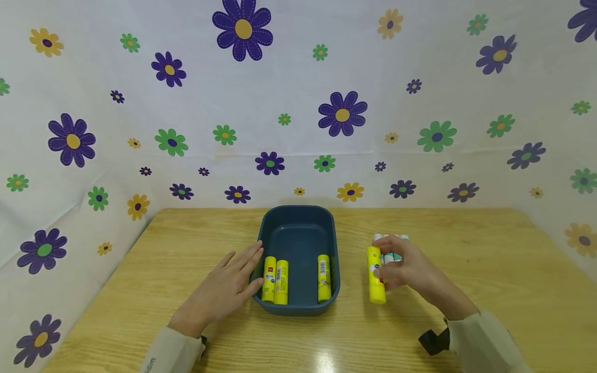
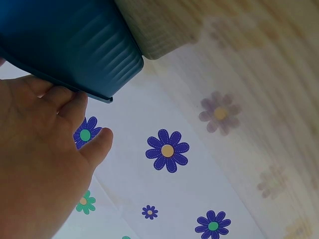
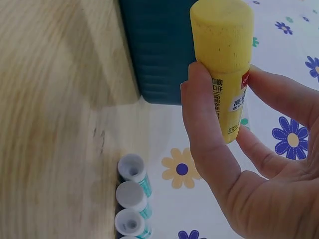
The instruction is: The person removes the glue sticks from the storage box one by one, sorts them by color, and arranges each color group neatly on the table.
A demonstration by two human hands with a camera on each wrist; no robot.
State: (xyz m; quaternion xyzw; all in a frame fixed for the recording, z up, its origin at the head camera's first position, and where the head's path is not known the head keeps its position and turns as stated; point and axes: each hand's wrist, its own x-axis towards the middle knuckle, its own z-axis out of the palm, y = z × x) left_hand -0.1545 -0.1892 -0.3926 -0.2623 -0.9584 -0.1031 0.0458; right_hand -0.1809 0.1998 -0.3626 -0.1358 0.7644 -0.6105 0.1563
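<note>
While the left hand [image 1: 221, 290] rested with spread fingers against the left wall of a dark-blue, rounded rectangular tray [image 1: 302, 310] near the surface's [image 1: 205, 228] far edge, the right hand [image 1: 408, 264] pinched a yellow cylindrical glue stick [image 1: 375, 284] right of it. Two yellow sticks [image 1: 281, 284] occupied the tray's near-left corner, a third yellow stick [image 1: 324, 280] its near-right; white-and-teal tubes [image 3: 131, 195] lay beyond the right hand.

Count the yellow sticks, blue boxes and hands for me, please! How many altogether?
Blue box: 1
Left hand and right hand: 2
Yellow sticks: 4 (3 in the blue box, 1 held by the right hand)
Total: 7
</note>
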